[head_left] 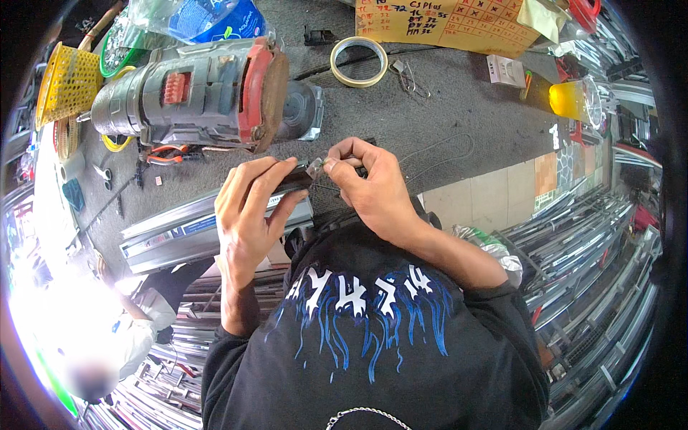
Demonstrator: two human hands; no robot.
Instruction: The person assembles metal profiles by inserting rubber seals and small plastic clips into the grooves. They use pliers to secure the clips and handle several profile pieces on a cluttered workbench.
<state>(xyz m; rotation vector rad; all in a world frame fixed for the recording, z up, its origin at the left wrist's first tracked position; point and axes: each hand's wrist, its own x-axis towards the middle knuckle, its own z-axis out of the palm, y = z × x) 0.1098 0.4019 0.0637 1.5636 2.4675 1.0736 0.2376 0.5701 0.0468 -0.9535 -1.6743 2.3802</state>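
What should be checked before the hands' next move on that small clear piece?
1. Left hand braces the dark flat part: ok.
2. Right hand has a fingertip grip on the small clear piece: ok.
3. Thin grey wire lies loose on the grey bench top: ok.
4. Grey and red motor housing sits apart from both hands: ok.
5. Piece seated: cannot tell.

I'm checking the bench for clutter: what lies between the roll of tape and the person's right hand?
In the head view, only bare grey bench top lies between the tape roll and the right hand; a small wire clip sits just beside that stretch.
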